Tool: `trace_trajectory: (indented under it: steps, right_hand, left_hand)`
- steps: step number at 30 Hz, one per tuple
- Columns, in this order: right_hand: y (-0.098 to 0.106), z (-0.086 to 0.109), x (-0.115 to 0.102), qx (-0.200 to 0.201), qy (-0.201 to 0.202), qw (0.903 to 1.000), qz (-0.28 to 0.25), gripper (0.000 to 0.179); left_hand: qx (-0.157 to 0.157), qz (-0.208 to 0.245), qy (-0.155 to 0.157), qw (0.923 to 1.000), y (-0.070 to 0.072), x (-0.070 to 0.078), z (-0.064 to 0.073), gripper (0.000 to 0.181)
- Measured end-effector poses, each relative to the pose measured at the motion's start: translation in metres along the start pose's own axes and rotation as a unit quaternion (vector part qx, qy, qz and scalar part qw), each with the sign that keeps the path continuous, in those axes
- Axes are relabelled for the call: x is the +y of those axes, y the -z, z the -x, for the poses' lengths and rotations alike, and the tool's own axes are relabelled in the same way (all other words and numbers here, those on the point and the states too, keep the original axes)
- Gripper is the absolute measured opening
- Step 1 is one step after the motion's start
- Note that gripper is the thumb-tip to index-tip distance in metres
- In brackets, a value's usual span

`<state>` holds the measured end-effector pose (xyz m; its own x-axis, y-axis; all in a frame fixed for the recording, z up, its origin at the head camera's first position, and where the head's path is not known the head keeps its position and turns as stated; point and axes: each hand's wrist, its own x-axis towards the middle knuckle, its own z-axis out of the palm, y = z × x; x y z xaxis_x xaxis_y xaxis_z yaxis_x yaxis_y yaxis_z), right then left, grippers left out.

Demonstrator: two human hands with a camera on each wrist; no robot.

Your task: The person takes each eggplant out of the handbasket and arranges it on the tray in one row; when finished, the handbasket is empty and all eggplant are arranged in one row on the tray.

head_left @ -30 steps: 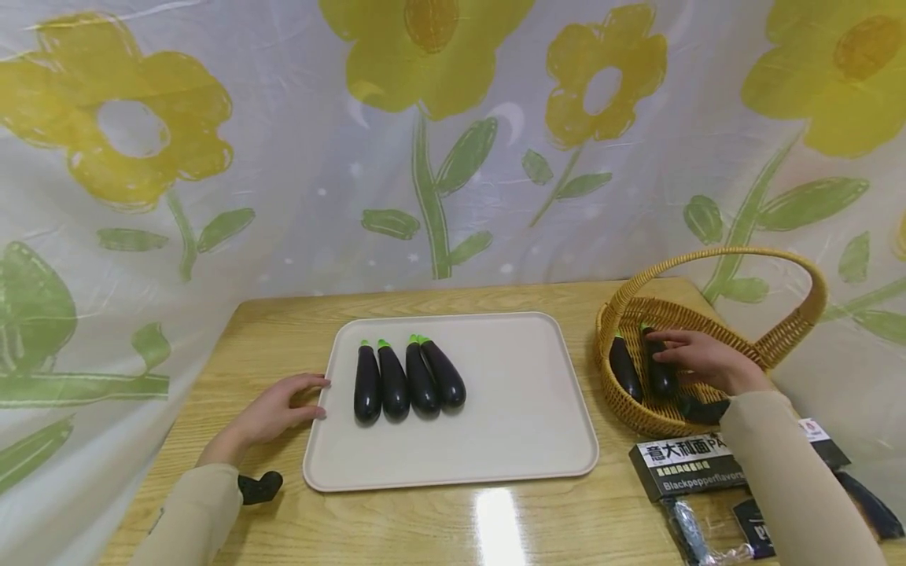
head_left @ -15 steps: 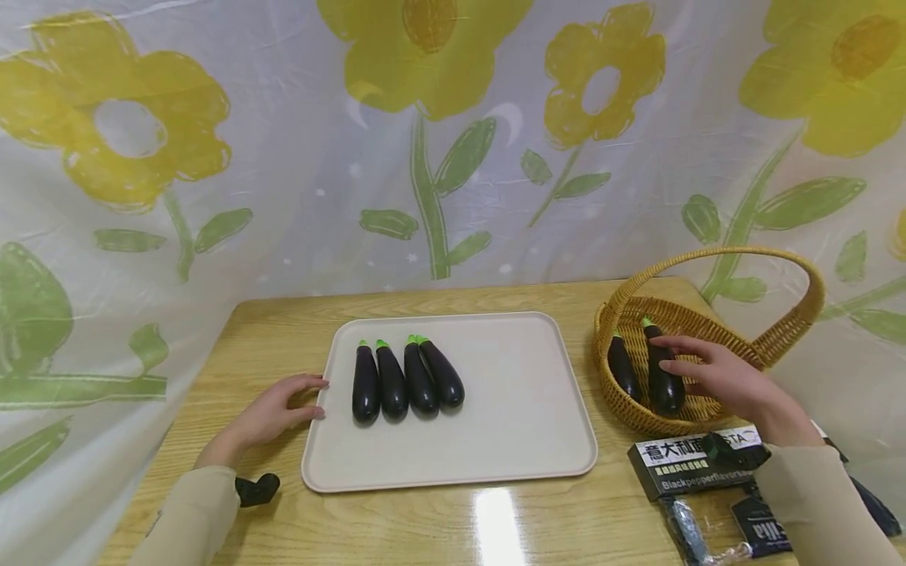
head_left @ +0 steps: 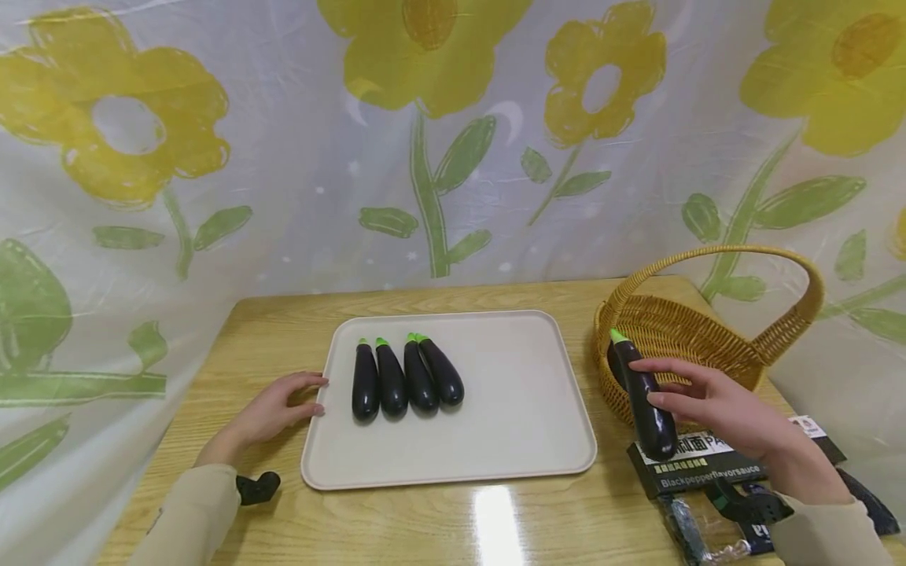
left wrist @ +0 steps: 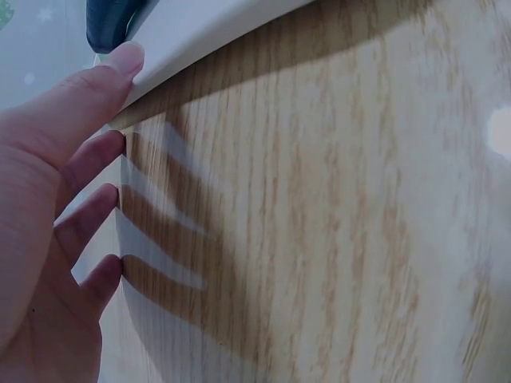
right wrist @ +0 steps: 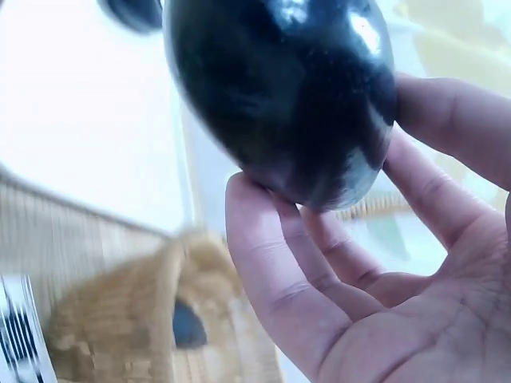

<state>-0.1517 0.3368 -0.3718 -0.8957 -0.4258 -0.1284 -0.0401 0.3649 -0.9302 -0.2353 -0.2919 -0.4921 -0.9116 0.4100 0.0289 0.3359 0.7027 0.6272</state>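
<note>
My right hand (head_left: 722, 401) grips a dark purple eggplant (head_left: 656, 432) with a green stem, its thumb and fingers on either side. The eggplant hangs tilted over the front-left rim of the wicker basket (head_left: 679, 334). Its rounded end fills the top of the right wrist view, where the fingers (right wrist: 275, 263) curl around it. Another eggplant (head_left: 613, 364) stays in the basket, mostly hidden behind the held one. On the left, my left hand (head_left: 272, 409) rests its fingertips by the left edge of the cream tray (head_left: 517, 401), where several eggplants (head_left: 392, 381) lie side by side.
The basket's tall handle (head_left: 736, 250) arches over it at the table's right. A black pasta box (head_left: 715, 472) lies in front of the basket, with plastic-wrapped packets (head_left: 690, 531) nearer me. A flower-printed curtain (head_left: 304, 196) hangs behind the wooden table (head_left: 396, 527).
My right hand has taken hold of an eggplant inside the basket and lifted it up and toward me, over the front-left rim. My left hand has stayed at the tray's edge.
</note>
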Motion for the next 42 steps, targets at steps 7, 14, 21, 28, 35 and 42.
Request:
trace_trajectory:
  steps: [7,14,21,28,35,42]
  right_hand:
    - [-0.031,-0.027,-0.005,-0.023,-0.012,0.9997,-0.001,0.045]
    - [-0.062,-0.067,0.007,-0.040,-0.014,0.9991,-0.004,0.046]
    - [-0.079,-0.109,0.011,-0.032,-0.043,0.9985,0.011,0.045]
    - [-0.089,-0.151,0.015,-0.015,-0.029,0.9991,0.026,0.044]
    - [-0.110,-0.183,0.011,-0.012,0.003,0.9944,0.105,0.041]
    - [-0.128,-0.205,0.005,-0.040,0.032,0.9900,0.132,0.039]
  left_hand:
    - [-0.001,-0.002,0.010,0.9999,-0.001,-0.001,0.001,0.047]
    - [-0.003,0.002,0.002,1.0000,-0.002,-0.001,-0.002,0.046]
    - [0.000,0.006,0.000,1.0000,-0.002,-0.001,-0.003,0.046]
    - [0.005,0.000,-0.004,1.0000,-0.002,-0.002,-0.003,0.045]
    - [0.012,0.017,-0.012,0.9997,0.000,0.002,-0.001,0.044]
    - [0.004,0.015,0.006,0.9999,0.000,0.000,-0.001,0.046]
